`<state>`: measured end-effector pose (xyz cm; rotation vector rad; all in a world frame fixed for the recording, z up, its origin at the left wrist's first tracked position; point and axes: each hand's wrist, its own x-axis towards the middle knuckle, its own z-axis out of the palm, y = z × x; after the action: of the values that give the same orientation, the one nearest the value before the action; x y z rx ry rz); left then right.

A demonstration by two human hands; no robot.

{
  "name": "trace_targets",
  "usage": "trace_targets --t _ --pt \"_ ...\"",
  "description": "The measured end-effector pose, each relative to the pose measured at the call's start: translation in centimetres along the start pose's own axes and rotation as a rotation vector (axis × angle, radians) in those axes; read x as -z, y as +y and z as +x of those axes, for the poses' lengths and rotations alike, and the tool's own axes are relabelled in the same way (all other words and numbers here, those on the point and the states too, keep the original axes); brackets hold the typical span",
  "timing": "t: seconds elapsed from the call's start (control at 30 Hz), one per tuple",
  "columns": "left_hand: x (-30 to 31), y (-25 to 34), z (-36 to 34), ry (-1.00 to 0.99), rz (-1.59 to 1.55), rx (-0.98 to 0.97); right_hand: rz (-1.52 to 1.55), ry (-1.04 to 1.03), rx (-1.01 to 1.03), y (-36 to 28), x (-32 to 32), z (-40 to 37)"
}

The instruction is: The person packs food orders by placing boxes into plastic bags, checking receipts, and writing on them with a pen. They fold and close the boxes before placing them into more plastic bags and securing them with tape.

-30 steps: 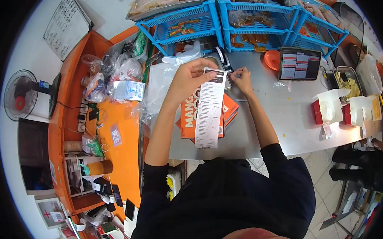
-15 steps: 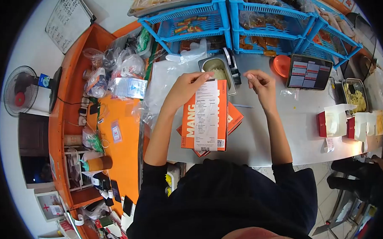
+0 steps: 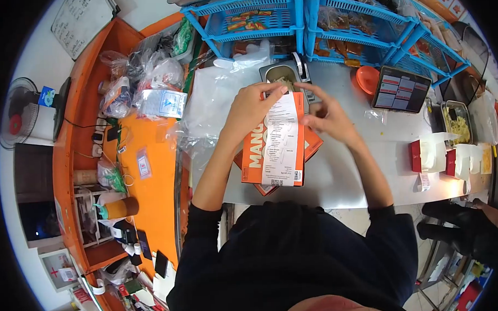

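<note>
Steel bench [image 3: 343, 179], centre frame — left hand [image 3: 247, 113] pinching receipt [image 3: 281, 135] top over orange box [image 3: 255, 158], apparently steadying it; right hand [image 3: 334, 119] spread, fingers curved.

A steel table [image 3: 340, 179] carries a stack of orange boxes [image 3: 254, 169] near the middle, a metal tub [image 3: 272, 73] beyond it, clear plastic [image 3: 206, 96] at far left, a tablet [image 3: 401, 90] at far right and open red-and-white boxes [image 3: 423, 156] on the right.
</note>
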<state>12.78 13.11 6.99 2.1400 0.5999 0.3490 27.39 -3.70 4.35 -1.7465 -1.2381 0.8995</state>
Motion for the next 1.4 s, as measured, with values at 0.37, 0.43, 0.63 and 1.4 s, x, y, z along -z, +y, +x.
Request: trace_targets --t 0.37,0.43,0.63,1.4 --pt "2.1 -1.1 5.5 -0.498 0.000 -0.049 0.496 0.469 0.381 1.4 -1.9 -0.4" --pt "2.4 0.6 5.0 -0.688 0.125 0.287 0.474 0.386 0.415 0.8 -2.0 -0.1" --pt "3.0 -1.5 -1.6 0.208 -0.459 0.148 0.255 0.191 0.277 1.3 -2.4 -0.2" --pt "-4.2 -2.2 -14.3 0.589 -0.766 -0.053 0.258 0.643 -0.037 -0.7 -8.1 -7.6"
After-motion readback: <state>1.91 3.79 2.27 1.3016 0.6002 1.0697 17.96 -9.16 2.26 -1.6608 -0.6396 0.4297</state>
